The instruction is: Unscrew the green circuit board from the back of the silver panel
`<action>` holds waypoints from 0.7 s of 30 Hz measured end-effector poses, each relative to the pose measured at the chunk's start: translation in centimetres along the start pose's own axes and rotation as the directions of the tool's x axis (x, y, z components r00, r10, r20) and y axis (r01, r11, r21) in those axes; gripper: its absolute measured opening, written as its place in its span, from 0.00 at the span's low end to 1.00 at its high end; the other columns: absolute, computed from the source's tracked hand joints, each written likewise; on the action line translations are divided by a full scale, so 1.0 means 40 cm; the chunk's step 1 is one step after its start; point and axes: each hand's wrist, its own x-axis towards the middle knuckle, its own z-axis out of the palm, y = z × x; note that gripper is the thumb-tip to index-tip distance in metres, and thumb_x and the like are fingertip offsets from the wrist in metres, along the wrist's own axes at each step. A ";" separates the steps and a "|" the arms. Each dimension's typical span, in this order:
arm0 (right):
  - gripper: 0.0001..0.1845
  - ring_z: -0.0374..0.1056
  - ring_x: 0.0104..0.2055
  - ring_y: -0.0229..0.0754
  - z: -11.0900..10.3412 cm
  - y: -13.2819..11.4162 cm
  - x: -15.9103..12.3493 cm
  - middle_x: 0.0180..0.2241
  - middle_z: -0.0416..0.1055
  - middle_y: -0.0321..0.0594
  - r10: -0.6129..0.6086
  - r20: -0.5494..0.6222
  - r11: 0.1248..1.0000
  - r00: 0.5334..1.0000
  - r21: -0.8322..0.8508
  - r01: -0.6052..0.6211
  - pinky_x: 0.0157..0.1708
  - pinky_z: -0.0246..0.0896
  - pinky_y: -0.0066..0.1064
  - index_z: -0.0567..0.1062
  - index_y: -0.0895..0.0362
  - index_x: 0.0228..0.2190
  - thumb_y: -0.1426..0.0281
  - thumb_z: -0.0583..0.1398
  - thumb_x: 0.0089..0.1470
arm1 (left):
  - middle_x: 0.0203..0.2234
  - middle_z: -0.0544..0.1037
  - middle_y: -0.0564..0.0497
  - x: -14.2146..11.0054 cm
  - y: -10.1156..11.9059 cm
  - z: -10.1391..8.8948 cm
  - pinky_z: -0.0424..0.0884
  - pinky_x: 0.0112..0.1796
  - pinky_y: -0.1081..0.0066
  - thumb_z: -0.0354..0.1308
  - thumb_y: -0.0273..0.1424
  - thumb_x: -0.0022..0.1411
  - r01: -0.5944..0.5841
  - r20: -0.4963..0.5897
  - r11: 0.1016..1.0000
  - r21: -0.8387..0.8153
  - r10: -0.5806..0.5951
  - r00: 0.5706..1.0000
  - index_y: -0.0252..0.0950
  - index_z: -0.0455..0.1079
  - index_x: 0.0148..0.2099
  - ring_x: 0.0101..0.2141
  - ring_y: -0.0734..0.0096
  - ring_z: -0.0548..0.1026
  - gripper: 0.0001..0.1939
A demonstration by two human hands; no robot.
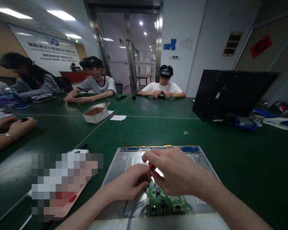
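Observation:
My right hand point(175, 171) is closed around a red-and-black screwdriver handle point(152, 166), of which only a small part shows between the fingers. My left hand point(134, 180) is closed beside it, its fingertips curled in at the lower end of the handle; what they pinch is hidden. Both hands are over a flat metal display panel point(115, 167). A green circuit board point(165, 203) lies on the near half of the panel, partly under my right hand. Along the far edge runs a narrow blue circuit strip point(182, 149), and a grey cable point(132, 212) trails at the near left.
Left of the panel lies a blurred-out pink and white stack point(72, 188). Farther back on the green table point(144, 127) are an open small box point(96, 115) and a paper slip point(118, 118). A black monitor point(230, 94) stands at right. Several people sit around the table.

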 end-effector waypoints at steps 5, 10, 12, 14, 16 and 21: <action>0.05 0.60 0.25 0.36 0.004 -0.001 0.002 0.29 0.71 0.35 0.032 -0.015 0.998 0.999 -0.052 -0.032 0.22 0.37 0.32 0.67 0.54 0.34 0.66 0.56 0.59 | 0.34 0.75 0.48 -0.003 -0.002 -0.001 0.67 0.36 0.66 0.53 0.23 0.59 -0.001 -0.026 1.000 0.029 0.002 1.000 0.36 0.65 0.37 0.35 0.62 0.72 0.04; 0.05 0.62 0.28 0.36 0.006 -0.001 0.005 0.32 0.72 0.36 0.005 -0.003 1.000 1.000 -0.011 -0.005 0.23 0.40 0.32 0.67 0.56 0.37 0.72 0.55 0.55 | 0.37 0.75 0.47 -0.007 -0.004 0.005 0.68 0.38 0.65 0.51 0.22 0.60 0.009 -0.020 1.000 0.029 -0.008 1.000 0.35 0.67 0.41 0.37 0.61 0.72 0.07; 0.07 0.63 0.28 0.37 0.007 -0.001 0.006 0.33 0.72 0.37 0.022 -0.010 1.000 1.000 -0.007 -0.022 0.23 0.40 0.32 0.66 0.56 0.37 0.73 0.55 0.53 | 0.37 0.75 0.47 -0.007 -0.004 0.005 0.68 0.39 0.64 0.51 0.22 0.60 0.014 -0.020 1.000 0.027 -0.013 1.000 0.35 0.67 0.41 0.37 0.61 0.71 0.07; 0.07 0.63 0.28 0.37 0.008 0.000 0.006 0.33 0.73 0.38 0.047 -0.017 0.999 0.999 -0.018 -0.047 0.23 0.40 0.32 0.66 0.56 0.37 0.72 0.55 0.53 | 0.36 0.75 0.47 -0.007 -0.004 0.004 0.68 0.38 0.65 0.51 0.23 0.61 0.013 -0.015 1.000 0.024 -0.013 1.000 0.35 0.67 0.41 0.36 0.62 0.71 0.07; 0.05 0.62 0.27 0.37 0.009 0.001 0.006 0.33 0.73 0.38 0.073 -0.024 0.997 0.997 -0.033 -0.074 0.23 0.39 0.32 0.66 0.56 0.36 0.71 0.54 0.55 | 0.35 0.75 0.48 -0.007 -0.004 0.001 0.67 0.35 0.67 0.51 0.22 0.61 -0.004 0.006 1.000 0.015 0.004 1.000 0.35 0.67 0.41 0.34 0.63 0.71 0.07; 0.04 0.63 0.27 0.37 0.007 0.001 0.005 0.31 0.73 0.37 0.089 -0.031 0.995 0.996 -0.039 -0.091 0.23 0.38 0.32 0.66 0.56 0.36 0.70 0.55 0.55 | 0.34 0.74 0.49 -0.007 -0.003 -0.004 0.66 0.34 0.68 0.52 0.22 0.62 -0.030 -0.011 1.000 0.000 0.030 0.999 0.36 0.67 0.42 0.33 0.65 0.71 0.08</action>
